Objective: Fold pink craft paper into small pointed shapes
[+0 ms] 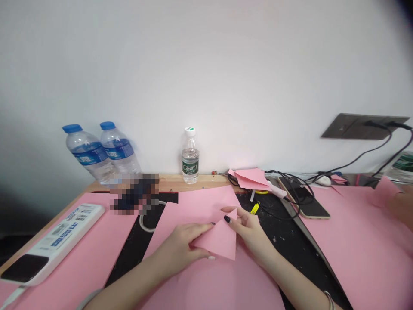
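Between my two hands is a folded piece of pink paper (221, 241), shaped roughly like a triangle with its tip pointing up. My left hand (187, 243) grips its left side, thumb at the lower edge and fingers along the upper edge. My right hand (248, 228) pinches it near the upper tip, the dark-nailed thumb lying on the front face. Fingers behind the paper are partly hidden. Beneath both hands lie larger pink sheets (206, 280) on a black mat (284, 245).
A power strip (58, 241) lies at the left. Two large bottles (87, 150) lean against the wall, and a small water bottle (190, 159) stands upright. Folded pink paper (251, 177), black cables (297, 206) and a phone (305, 200) lie right. Another person's hand (403, 206) shows far right.
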`<state>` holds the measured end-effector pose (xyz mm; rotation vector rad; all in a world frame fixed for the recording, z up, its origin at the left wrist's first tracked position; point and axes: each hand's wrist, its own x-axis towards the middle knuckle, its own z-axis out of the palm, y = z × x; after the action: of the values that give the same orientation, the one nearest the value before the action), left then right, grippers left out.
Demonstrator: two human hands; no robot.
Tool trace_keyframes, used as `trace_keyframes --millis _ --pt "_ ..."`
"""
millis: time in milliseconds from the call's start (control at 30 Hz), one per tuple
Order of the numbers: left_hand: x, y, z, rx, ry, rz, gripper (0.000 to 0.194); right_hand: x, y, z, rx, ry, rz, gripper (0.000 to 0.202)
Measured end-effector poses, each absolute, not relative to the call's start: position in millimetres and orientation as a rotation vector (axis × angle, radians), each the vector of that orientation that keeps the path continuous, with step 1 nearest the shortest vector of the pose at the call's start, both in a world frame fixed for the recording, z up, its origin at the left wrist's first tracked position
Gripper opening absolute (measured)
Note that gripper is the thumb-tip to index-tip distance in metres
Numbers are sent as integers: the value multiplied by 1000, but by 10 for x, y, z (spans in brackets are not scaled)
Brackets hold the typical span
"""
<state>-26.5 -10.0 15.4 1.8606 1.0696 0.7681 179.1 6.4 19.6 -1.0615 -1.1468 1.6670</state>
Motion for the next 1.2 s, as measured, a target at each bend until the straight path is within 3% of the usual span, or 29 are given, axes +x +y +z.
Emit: trace_keyframes --millis 233,433,533,800,1067,1200 --pt "-239 -62 126 1447 1077 819 46 1822 105 141 -943 -1242 1733 65" --pt "-237 -63 177 1447 1139 887 24 1743 54 258 -958 -1292 1745 40" --pt "-232 -70 193 1434 1167 931 37 1737 52 266 -972 -1279 1762 38" --pt "-197 -51 135 1117 893 817 32 1823 111 190 -1033 -1251 1536 32" --pt "-264 -27 185 1125 962 849 32 1780 61 200 -1129 -1384 1665 44" --pt "-262 -15 159 1169 943 841 28 1788 72 188 -1186 -1410 1692 32"
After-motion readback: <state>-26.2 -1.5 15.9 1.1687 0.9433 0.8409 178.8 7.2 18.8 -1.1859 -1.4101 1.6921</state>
